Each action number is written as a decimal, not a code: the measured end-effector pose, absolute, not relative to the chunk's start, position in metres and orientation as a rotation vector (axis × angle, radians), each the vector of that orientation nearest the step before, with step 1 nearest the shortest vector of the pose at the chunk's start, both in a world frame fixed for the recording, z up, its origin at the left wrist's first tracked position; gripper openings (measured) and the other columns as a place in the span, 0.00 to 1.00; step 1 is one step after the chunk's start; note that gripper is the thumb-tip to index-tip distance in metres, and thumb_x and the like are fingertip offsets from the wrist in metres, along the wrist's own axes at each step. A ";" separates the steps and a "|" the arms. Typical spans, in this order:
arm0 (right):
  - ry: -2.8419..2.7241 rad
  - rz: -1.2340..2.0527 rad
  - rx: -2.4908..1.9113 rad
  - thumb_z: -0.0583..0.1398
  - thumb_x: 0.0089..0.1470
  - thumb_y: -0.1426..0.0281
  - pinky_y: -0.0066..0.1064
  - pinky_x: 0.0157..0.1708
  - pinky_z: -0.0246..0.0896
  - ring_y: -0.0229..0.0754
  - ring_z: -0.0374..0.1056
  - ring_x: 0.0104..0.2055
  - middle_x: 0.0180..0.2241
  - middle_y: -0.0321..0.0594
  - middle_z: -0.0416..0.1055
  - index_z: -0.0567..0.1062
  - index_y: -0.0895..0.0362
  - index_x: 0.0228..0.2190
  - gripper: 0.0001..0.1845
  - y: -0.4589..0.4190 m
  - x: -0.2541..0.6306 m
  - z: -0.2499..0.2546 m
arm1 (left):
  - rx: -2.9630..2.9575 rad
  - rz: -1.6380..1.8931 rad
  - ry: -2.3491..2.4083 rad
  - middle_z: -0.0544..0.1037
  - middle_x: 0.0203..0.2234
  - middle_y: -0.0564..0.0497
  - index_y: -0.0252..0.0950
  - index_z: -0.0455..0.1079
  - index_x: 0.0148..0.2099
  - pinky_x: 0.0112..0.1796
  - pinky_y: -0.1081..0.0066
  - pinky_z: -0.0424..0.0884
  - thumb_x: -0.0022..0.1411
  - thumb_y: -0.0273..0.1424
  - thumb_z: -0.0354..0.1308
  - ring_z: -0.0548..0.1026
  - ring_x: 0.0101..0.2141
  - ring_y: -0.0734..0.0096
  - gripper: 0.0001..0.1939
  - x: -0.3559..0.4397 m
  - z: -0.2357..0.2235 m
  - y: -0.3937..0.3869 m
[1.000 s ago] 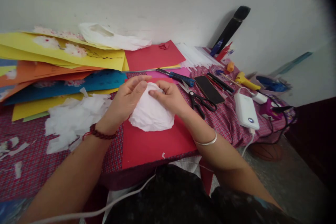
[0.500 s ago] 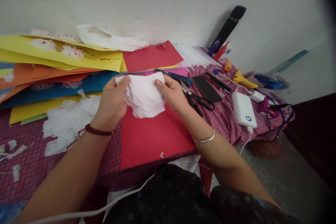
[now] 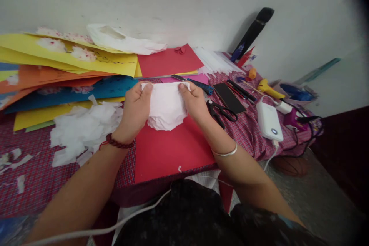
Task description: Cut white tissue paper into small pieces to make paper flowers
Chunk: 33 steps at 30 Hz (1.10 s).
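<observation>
Paper, white and crumpled [image 3: 167,107], is what I have between both hands, above the red sheet [image 3: 173,153], its upper edge pulled fairly straight and its lower part bunched in loose folds. My left hand [image 3: 135,109] pinches the upper left corner, thumb on the face turned to me; my right hand [image 3: 196,102] grips the upper right the same way. The fingers behind are mostly hidden, so I can't tell how firmly they press.

What worries me is tearing: the paper looks thin, and if I drew my hands apart too hard, it could split near the thumbs. A weak pinch on one side could let that corner slip and the folds drop out of shape. On my left, the pile of white scraps [image 3: 86,127] lies near the forearm, and a careless sweep could scatter it. On the right, the black-handled scissors [image 3: 220,112] lie just beside my forearm; a wide elbow swing might knock them. One small scrap [image 3: 180,168] sits near the red sheet's near edge and could stick to the paper if lowered there.
</observation>
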State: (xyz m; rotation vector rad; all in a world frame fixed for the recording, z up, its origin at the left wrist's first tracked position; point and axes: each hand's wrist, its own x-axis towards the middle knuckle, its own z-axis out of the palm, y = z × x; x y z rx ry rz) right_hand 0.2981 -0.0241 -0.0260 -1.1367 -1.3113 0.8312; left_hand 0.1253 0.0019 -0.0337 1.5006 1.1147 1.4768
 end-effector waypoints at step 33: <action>-1.205 0.811 -1.104 0.64 0.54 0.53 0.29 0.29 0.54 0.36 0.57 0.28 0.25 0.32 0.61 0.67 0.53 0.26 0.19 -0.019 0.308 -0.023 | 1.237 1.621 1.093 0.70 0.22 0.57 0.36 0.67 0.27 0.28 0.71 0.62 0.52 0.28 0.68 0.66 0.24 0.78 0.11 0.127 -0.014 -0.005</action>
